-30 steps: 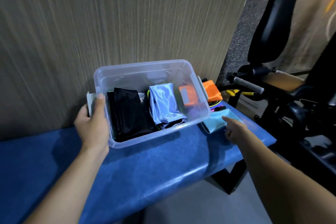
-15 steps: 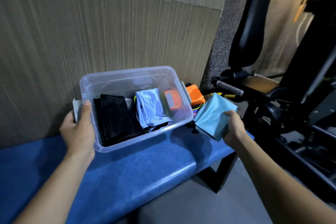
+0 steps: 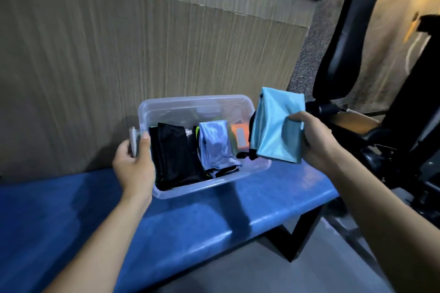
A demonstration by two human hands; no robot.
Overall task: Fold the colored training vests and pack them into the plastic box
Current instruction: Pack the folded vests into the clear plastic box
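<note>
A clear plastic box (image 3: 190, 104) stands on the blue bench (image 3: 95, 209) against the wall. Inside it lie a folded black vest (image 3: 173, 150), a folded pale blue-grey vest (image 3: 215, 145) and an orange vest (image 3: 239, 137) at the right end. My left hand (image 3: 134, 164) grips the box's left handle, thumb over the rim. My right hand (image 3: 314, 140) holds a folded light blue vest (image 3: 273, 126) in the air, upright, over the box's right end. Black straps hang from its lower edge.
A wood-grain wall panel (image 3: 142, 43) rises right behind the box. A black gym machine with a padded seat back (image 3: 345, 38) stands to the right of the bench. The bench's right end has a black leg (image 3: 302, 233) over a grey floor.
My right hand picked the light blue vest up from the bench beside the box and carried it up and left over the box's right end. My left hand stayed on the handle.
</note>
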